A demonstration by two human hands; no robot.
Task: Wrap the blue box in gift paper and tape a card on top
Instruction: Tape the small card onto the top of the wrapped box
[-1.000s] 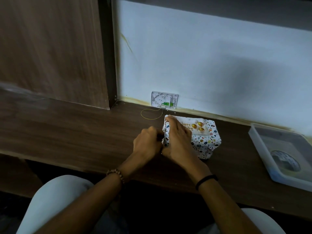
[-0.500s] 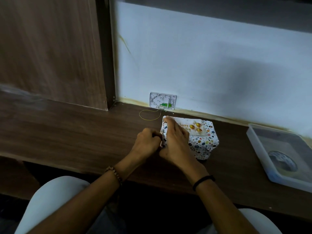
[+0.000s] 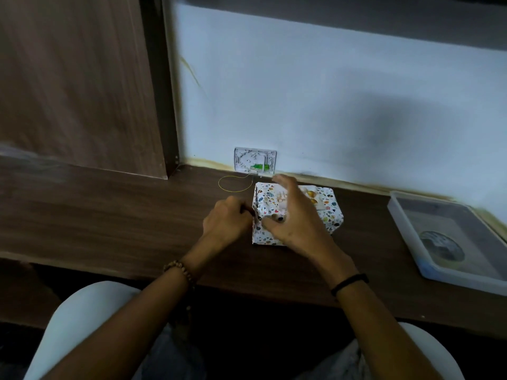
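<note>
Wall [image 3: 329,91]: pale, it stands behind the counter and takes most of the upper view.
Wood panel [image 3: 76,78]: brown, at the left of the wall, upright on the counter.
Counter [image 3: 109,215]: dark wood, it runs across the whole view.
Tray [image 3: 405,233]: clear plastic, on the counter at the far right, well apart from the box; a round object [image 3: 441,246] lies inside, too dim to name.
Wrapped box [image 3: 266,235]: it sits on the counter near the wall, in white paper with small coloured prints, between the two hands.
Right hand [image 3: 296,218]: it is over the top of the box, the fingers stretched out and blurred, gripping nothing; the thumb is at the near left edge.
Left hand [image 3: 227,220]: it is at the left side of the box with curled fingers; whether they pinch something one cannot tell.
Card [image 3: 312,194]: on top of the box, with gold shapes, partly under the right hand.
Wall plate [image 3: 255,160]: white with a green part, just behind the box.
Wire loop [image 3: 236,183]: thin, yellow, on the counter below the plate.
</note>
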